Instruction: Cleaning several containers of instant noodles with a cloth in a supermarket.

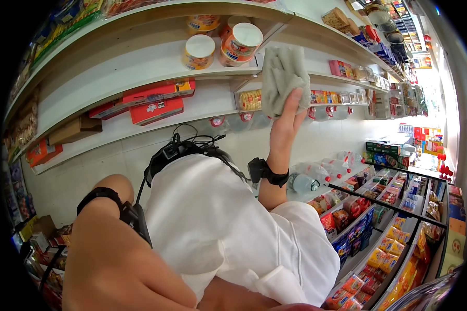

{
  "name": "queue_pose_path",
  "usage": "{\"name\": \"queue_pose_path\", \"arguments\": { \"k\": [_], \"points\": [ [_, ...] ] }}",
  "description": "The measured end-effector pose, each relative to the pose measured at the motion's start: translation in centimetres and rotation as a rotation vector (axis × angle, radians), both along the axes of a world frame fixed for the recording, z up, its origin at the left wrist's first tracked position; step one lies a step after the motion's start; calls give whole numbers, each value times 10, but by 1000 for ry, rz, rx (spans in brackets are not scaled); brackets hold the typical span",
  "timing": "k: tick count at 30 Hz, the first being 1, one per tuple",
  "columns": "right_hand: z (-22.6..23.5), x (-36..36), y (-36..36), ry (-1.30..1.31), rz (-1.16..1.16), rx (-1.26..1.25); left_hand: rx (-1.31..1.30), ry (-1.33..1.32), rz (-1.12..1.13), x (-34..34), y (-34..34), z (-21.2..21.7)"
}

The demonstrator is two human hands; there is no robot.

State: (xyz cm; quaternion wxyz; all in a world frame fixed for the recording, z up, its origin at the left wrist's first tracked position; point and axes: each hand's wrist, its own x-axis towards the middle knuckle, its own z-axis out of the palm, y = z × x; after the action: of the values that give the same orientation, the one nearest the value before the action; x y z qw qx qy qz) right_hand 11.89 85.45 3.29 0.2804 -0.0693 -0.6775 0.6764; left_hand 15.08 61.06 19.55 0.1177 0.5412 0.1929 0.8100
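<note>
My right hand is raised at the shelves and closed on a folded grey cloth, with one digit lying over its front and the others mostly hidden behind it. In view, the cloth overlaps the front edge of the middle shelf. To its left, orange instant-noodle tubs with white lids stand on that shelf. Only a rounded part of my left hand shows beyond its black wristband, low on the left side; its fingers are hidden, and so is anything in them.
Red boxes lie on the lower shelf. Large clear bottles stand on the floor along the right. A rack of snack packets fills the lower right. Black cables and a device hang at my front.
</note>
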Motion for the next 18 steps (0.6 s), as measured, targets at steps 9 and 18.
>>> {"name": "queue_pose_path", "arguments": {
  "k": [9,18],
  "points": [
    [13,12,-10,-95,52,-38,-119,-38,290,7,-16,0],
    [-18,6,-2,-46,-67,140,4,483,530,-13,-33,-22]
  ]
}}
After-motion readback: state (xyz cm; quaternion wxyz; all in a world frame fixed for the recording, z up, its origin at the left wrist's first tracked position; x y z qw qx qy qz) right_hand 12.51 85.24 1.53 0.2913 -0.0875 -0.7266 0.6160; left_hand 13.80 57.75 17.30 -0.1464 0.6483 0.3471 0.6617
